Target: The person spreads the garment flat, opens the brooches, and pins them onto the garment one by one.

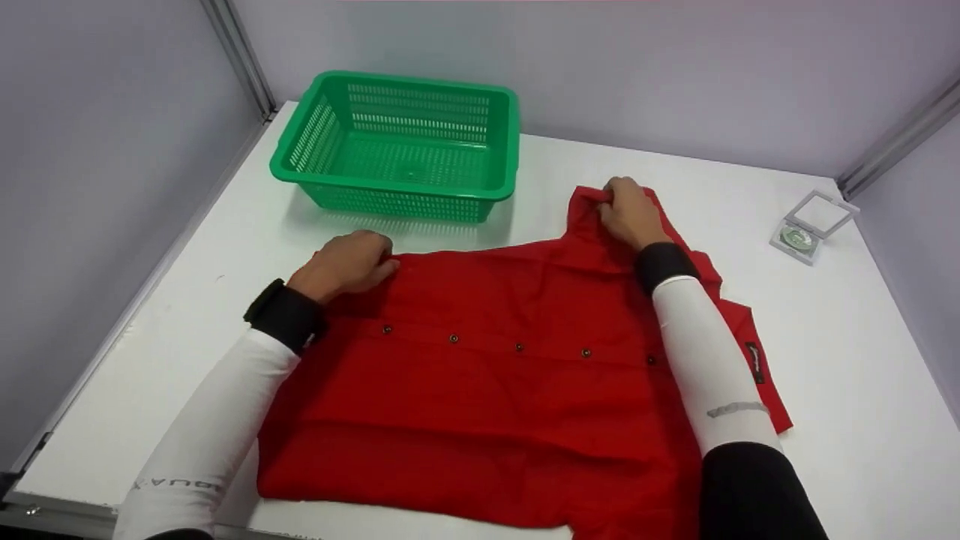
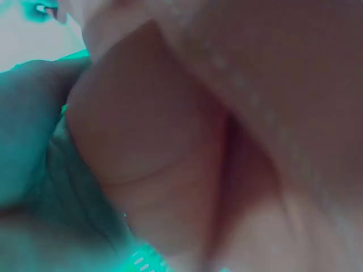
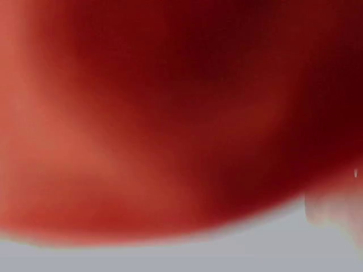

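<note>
green slotted basket [image 1: 397,146] upper left of frame, we see nothing in it | red button shirt [image 1: 495,375] spread flat at centre; our left hand [image 1: 346,262] curls on its far edge, right hand [image 1: 628,210] pinches the sleeve | wrist views blur into skin and red cloth | bare white table [image 1: 847,360] on the right

Both my arms reach forward in white sleeves with dark cuffs at the wrists. My left hand [image 1: 346,262] lies knuckles up, fingers curled under and pinching at the tips. My right hand [image 1: 628,212] stretches further ahead, its fingers bent down and gripping at the front. My left wrist view shows only blurred skin, close up.
</note>
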